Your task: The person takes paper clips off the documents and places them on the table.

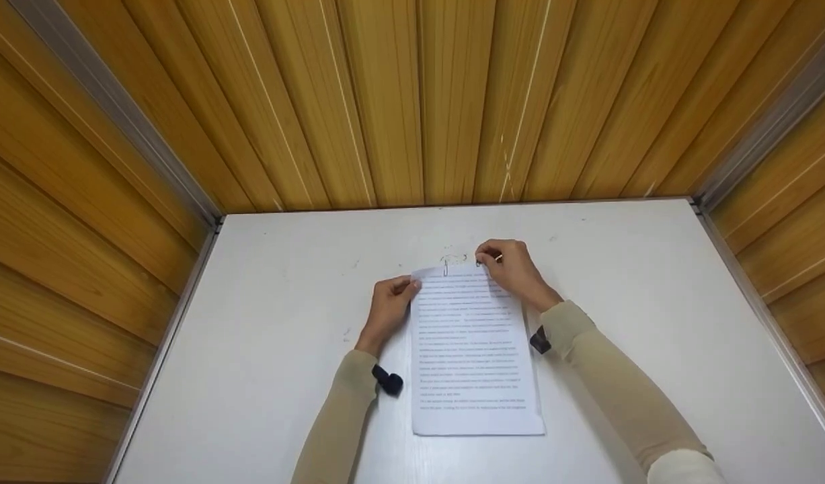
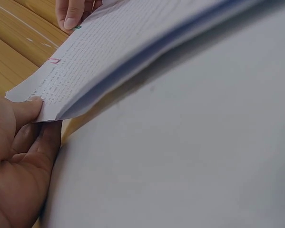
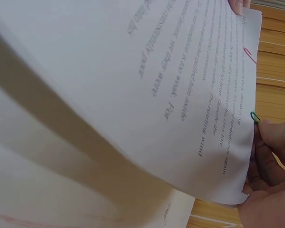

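Here we see left hand (image 1: 387, 310) pinching printed sheets (image 1: 474, 349) at 10 o'clock corner; right hand (image 1: 513, 269) pinching green paperclip (image 3: 254, 117) at 1 o'clock edge.

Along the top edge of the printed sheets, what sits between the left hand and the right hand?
A pink paper clip on the sheets, between the left hand and right hand, which pinches a green paper clip. Both wrist views show it.
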Demonstrator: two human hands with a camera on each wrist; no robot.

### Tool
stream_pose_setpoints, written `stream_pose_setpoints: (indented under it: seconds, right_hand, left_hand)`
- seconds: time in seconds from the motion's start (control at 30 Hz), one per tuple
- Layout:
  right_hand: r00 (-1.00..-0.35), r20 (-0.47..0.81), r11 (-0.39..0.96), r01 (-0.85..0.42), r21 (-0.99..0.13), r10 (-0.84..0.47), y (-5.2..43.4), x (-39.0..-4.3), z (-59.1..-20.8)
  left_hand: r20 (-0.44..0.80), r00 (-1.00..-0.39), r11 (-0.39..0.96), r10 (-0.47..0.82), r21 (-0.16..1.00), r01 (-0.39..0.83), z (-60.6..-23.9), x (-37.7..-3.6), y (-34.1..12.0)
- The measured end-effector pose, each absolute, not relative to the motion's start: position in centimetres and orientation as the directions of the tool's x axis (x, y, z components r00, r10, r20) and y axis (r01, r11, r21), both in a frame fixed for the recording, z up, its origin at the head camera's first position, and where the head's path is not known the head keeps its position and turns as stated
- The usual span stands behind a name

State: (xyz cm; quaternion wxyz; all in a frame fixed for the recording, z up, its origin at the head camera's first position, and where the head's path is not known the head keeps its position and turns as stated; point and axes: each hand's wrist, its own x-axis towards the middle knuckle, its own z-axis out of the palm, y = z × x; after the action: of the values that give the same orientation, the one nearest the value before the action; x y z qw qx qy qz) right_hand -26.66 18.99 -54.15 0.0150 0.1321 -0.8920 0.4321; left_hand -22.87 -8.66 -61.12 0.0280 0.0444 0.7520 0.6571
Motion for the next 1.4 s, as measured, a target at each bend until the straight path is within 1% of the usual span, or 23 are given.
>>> stream_pose_setpoints:
  seconds: [0.2, 0.67, 1.03, 1.4]
  right_hand:
    - [-0.965, 0.163, 0.595, -0.254, -0.763, -0.204, 19.2, -27.0, -54.0]
    - [-0.962, 0.198, 0.613, -0.271, -0.742, -0.187, 21.3, -27.1, -53.1]
    - [-0.965, 0.202, 0.647, -0.26, -0.716, -0.164, 24.8, -26.7, -52.7]
    - [-0.977, 0.163, 0.675, -0.214, -0.706, -0.14, 28.2, -25.9, -54.2]
  left_hand:
    - [0.026, -0.994, 0.14, 0.104, 0.989, 0.041, -61.4, -22.9, -8.6]
    - [-0.009, -0.996, 0.143, 0.085, 0.99, 0.003, -61.1, -22.7, -8.5]
    - [0.009, -0.996, 0.123, 0.09, 0.992, 0.02, -61.1, -22.7, -8.5]
    - [0.012, -0.997, 0.119, 0.075, 0.993, 0.021, -61.2, -22.7, -8.4]
